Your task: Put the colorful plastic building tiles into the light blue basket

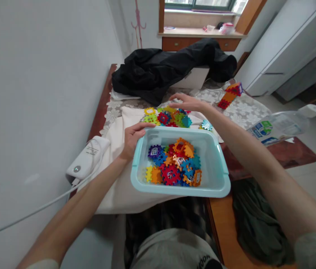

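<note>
There is one light blue plastic bin (213,170), one plastic water bottle (282,126), one black jacket (158,71), one white power adapter (87,158) and two hands: left hand (132,139), right hand (187,101).

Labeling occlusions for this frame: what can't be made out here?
Head view only:
- Right hand: palm faces down over the loose block pile, so whether the fingers grip a piece is hidden.
- Left hand: fingertips curl over the bin rim, hidden behind it.
- Blocks in the bin: lower layers buried under the top ones.
- Bottle: label text blurred.
- White box: mostly covered by the black jacket.
</note>
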Tool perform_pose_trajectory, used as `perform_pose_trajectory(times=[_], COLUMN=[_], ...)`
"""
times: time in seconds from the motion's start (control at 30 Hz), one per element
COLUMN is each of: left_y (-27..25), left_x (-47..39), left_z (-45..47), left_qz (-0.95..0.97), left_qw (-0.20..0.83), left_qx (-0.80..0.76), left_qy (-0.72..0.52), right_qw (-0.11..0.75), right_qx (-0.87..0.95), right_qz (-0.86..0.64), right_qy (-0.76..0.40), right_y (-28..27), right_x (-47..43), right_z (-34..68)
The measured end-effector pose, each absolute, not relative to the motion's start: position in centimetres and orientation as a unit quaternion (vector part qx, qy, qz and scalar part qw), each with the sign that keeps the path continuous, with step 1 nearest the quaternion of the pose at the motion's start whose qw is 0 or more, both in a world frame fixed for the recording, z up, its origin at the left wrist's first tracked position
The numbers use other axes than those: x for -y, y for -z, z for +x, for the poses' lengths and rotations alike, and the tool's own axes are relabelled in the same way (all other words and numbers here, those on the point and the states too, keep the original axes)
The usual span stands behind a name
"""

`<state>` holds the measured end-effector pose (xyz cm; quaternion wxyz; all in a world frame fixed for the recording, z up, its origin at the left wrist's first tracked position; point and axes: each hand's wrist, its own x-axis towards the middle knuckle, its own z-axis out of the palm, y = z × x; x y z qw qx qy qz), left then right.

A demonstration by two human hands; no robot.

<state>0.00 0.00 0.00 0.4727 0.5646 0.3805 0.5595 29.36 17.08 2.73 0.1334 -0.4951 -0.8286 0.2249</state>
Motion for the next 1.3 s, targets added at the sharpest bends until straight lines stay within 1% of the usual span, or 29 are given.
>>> perform_pose_trajectory(times=[0.07, 0.2, 0.37, 0.47, 0.6, 0.73, 0.8, 0.9, 0.97, 1.0, 1.1, 1.17, 1.23, 1.3], left_y=[0.1, 0.2, 0.2, 0.0, -0.3, -0.4, -0.3, -0.1, 0.0, 0.1, 0.1, 0.0, 0.0, 0.0], left_x=[-0.1, -0.2, -0.1, 0.0, 0.1, 0.1, 0.0, 0.0, 0.0, 0.0, 0.0, 0.0, 0.0, -0.1], left_z=[0.0, -0.1, -0.2, -0.1, 0.1, 0.1, 0.0, -0.1, -0.1, -0.1, -0.1, -0.1, -0.1, -0.2], left_qz=[0.563, 0.560, 0.568, 0.564, 0.559, 0.561, 0.564, 0.564, 0.560, 0.560, 0.563, 0.567, 0.570, 0.575], left_qw=[0.473, 0.481, 0.474, 0.477, 0.477, 0.468, 0.462, 0.465, 0.468, 0.468, 0.465, 0.465, 0.462, 0.455], left_qx=[-0.380, -0.371, -0.370, -0.370, -0.374, -0.384, -0.387, -0.385, -0.386, -0.386, -0.382, -0.379, -0.383, -0.390], left_qy=[-0.561, -0.564, -0.562, -0.563, -0.566, -0.565, -0.564, -0.563, -0.564, -0.564, -0.566, -0.564, -0.561, -0.556], right_qw=[0.138, 0.095, 0.115, 0.148, 0.213, 0.298, 0.318, 0.301, 0.296, 0.300, 0.297, 0.253, 0.182, 0.139], right_qx=[0.816, 0.827, 0.863, 0.863, 0.852, 0.828, 0.823, 0.819, 0.811, 0.807, 0.803, 0.799, 0.786, 0.789], right_qz=[-0.526, -0.520, -0.468, -0.453, -0.447, -0.438, -0.424, -0.405, -0.418, -0.434, -0.491, -0.531, -0.577, -0.583], right_qy=[-0.195, -0.189, -0.155, -0.167, -0.170, -0.183, -0.203, -0.272, -0.283, -0.264, -0.160, -0.123, -0.129, -0.140], right_y=[-1.2, 1.5, 2.1, 2.2, 2.6, 2.4, 1.9, 0.6, -0.3, -0.6, -0.3, 1.0, 2.8, 4.5], right_x=[-17.3, -17.8, -16.9, -15.0, -12.2, -9.9, -8.9, -7.6, -6.9, -6.5, -5.2, -4.2, -3.1, -2.3], right_z=[29.7, 29.7, 29.9, 30.3, 31.0, 31.6, 31.7, 31.7, 32.0, 32.2, 33.9, 35.4, 36.8, 37.5])
